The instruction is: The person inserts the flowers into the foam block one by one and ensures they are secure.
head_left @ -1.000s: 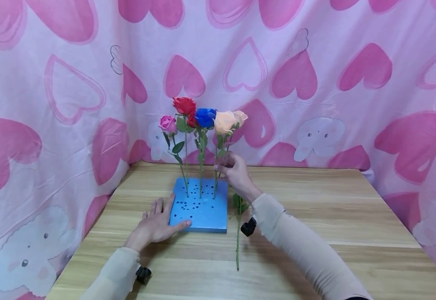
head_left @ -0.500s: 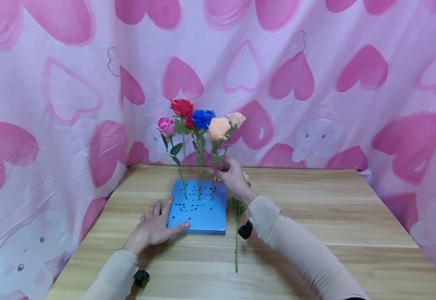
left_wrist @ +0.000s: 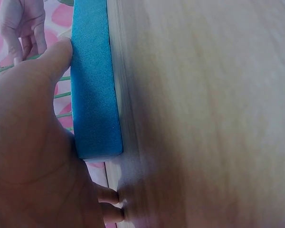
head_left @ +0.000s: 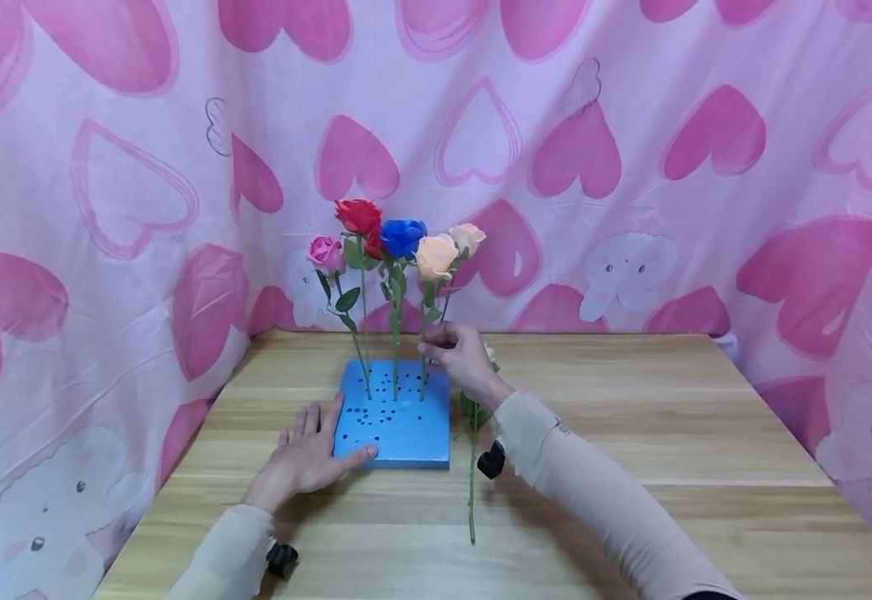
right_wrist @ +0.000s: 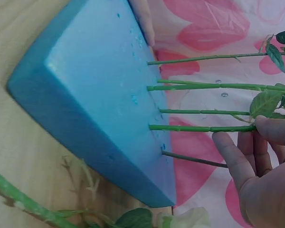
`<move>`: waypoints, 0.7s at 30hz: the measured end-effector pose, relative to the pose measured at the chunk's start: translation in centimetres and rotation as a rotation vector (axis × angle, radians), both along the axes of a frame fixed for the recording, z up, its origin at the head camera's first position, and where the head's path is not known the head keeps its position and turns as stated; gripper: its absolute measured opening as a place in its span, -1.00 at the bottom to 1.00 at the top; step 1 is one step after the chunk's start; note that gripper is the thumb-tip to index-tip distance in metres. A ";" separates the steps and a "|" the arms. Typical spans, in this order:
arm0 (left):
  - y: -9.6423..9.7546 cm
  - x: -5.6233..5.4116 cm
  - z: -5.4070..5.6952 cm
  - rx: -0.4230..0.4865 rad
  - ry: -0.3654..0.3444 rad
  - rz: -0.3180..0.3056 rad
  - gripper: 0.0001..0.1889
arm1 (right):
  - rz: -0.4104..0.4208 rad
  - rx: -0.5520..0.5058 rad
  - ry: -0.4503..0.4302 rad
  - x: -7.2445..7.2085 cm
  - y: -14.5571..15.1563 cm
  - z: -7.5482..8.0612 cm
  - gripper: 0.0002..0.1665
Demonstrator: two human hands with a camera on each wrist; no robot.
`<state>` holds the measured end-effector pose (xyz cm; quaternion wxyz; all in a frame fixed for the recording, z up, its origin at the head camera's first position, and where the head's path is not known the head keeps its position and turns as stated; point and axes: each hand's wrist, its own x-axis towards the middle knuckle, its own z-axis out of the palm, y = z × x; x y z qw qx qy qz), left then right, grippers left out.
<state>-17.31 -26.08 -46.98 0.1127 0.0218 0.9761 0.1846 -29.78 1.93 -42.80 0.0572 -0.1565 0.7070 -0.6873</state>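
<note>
A blue foam block (head_left: 413, 446) dotted with holes lies on the table, with several artificial roses upright in it. My left hand (head_left: 304, 458) rests along its left side, fingers straight, thumb on the front part of the top face. With thumb and index finger my right hand (head_left: 466, 358) pinches the green stem (right_wrist: 194, 128) of the front peach rose (head_left: 436, 257); its lower end sits in the block. Nearby stand a blue rose (head_left: 403, 238), red blooms (head_left: 358, 217), a pink-purple rose (head_left: 326, 253) and a paler peach rose (head_left: 468, 238) behind.
A cut rose lies on the table right of the block, its stem (head_left: 472, 492) pointing toward me; its pale bloom (head_left: 489, 353) is partly hidden by my right hand. Wooden table (head_left: 631, 433) extends to the right. A pink heart-print curtain (head_left: 578, 275) hangs behind.
The front peach rose has shifted slightly left and lower, apart from the paler bloom behind. My right hand has moved a little lower along with it. My left hand stays on the block.
</note>
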 end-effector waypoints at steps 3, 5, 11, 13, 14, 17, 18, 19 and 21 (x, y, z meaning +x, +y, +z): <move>0.0 0.0 -0.2 0.002 0.001 -0.002 0.33 | -0.011 -0.004 -0.002 0.1 0.0 -0.3 -0.82; -0.1 0.0 -0.2 0.001 0.003 -0.003 0.33 | -0.017 0.000 0.005 0.2 -0.1 -0.4 -0.82; -0.1 0.0 -0.2 0.003 0.007 -0.002 0.33 | -0.032 0.019 -0.008 0.5 -0.1 -0.4 -0.84; 0.0 0.1 -0.2 0.006 0.002 -0.002 0.33 | -0.028 0.041 -0.012 0.7 0.0 -0.6 -0.78; 0.0 0.2 -0.3 0.008 0.000 -0.001 0.32 | -0.024 0.049 -0.015 0.8 0.0 -0.6 -0.74; 0.0 0.2 -0.3 0.008 -0.003 -0.002 0.32 | -0.016 0.066 -0.023 1.0 0.4 -0.9 -0.62; 0.0 0.2 -0.2 0.009 0.000 -0.002 0.32 | -0.018 0.067 -0.028 1.1 0.5 -0.9 -0.58; 0.0 0.2 -0.2 0.009 0.002 0.000 0.32 | -0.019 0.065 -0.035 1.1 0.7 -1.0 -0.54; 0.0 0.1 -0.1 0.007 0.005 0.000 0.32 | -0.022 0.043 -0.054 1.1 1.0 -1.1 -0.48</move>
